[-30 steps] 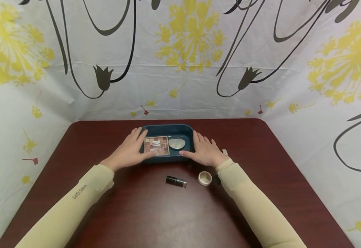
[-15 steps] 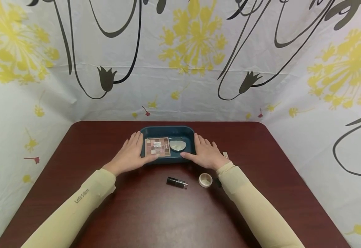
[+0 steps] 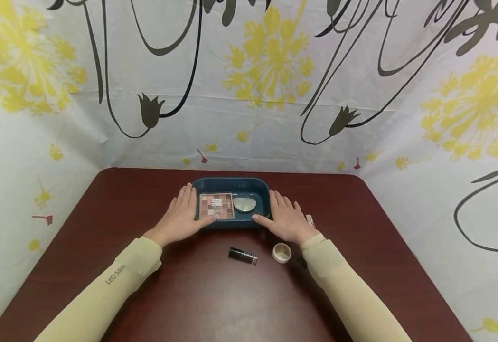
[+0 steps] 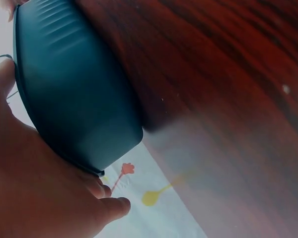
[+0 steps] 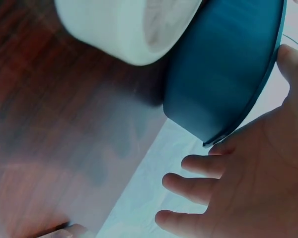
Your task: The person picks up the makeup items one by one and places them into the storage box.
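Note:
A dark teal tray (image 3: 231,180) stands near the back of the table. Inside it lie an eyeshadow palette (image 3: 216,206) on the left and a round compact-like item (image 3: 244,204) with a pale shiny top on the right. My left hand (image 3: 180,216) rests along the tray's left end, fingers straight, thumb over the front rim. The right hand (image 3: 289,218) mirrors it at the other end, thumb on the front rim. Both wrist views show the palms against the rim and the tray's outer wall (image 4: 74,84), with fingers extended.
In front of the tray lie a black lipstick tube (image 3: 242,255) with a clear end and a small white round pot (image 3: 281,253). A dark item (image 3: 302,261) is partly hidden by the right sleeve. A small pale item (image 3: 310,220) lies beyond the right hand.
The left fingers have shifted from over the tray's left corner to along its outer side. The right hand stays at its end. The head view has tilted slightly up.

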`<state>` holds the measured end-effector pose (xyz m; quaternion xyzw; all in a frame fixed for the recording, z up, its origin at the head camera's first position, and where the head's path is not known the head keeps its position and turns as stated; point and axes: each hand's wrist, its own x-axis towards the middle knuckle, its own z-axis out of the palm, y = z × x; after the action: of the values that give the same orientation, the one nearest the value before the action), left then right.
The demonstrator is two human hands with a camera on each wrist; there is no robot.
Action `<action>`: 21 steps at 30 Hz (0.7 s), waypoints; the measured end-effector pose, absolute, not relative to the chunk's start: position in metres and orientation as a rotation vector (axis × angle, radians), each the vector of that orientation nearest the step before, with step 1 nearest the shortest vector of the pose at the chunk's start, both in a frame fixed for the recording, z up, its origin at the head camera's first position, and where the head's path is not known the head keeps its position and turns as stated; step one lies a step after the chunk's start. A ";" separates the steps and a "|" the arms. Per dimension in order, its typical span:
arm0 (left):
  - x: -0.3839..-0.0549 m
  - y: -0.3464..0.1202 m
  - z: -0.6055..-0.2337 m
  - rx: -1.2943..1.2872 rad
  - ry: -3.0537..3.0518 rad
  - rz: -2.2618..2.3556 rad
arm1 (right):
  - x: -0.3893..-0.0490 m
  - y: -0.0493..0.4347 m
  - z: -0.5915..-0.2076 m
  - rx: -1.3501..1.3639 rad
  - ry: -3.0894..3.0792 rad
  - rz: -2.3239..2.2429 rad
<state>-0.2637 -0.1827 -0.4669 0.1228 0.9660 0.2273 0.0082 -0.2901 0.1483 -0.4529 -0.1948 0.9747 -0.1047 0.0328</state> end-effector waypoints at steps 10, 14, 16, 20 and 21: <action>-0.265 -0.183 -0.465 0.360 3.030 0.698 | -0.270 0.173 -0.449 -0.587 3.115 -0.259; -0.265 -0.184 -0.465 0.352 3.022 0.698 | -0.256 0.179 -0.452 -0.731 3.194 -0.229; -0.264 -0.184 -0.465 0.343 3.016 0.701 | -0.249 0.180 -0.455 -0.842 3.235 -0.188; -0.264 -0.183 -0.466 0.340 3.003 0.727 | -0.234 0.177 -0.458 -0.979 3.276 -0.129; -0.264 -0.182 -0.466 0.342 3.003 0.733 | -0.231 0.177 -0.459 -0.986 3.278 -0.125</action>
<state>-0.2643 -0.1820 -0.4665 0.1100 0.9655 0.2356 0.0159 -0.2305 0.1767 -0.4586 -0.2849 0.9474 -0.0363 -0.1413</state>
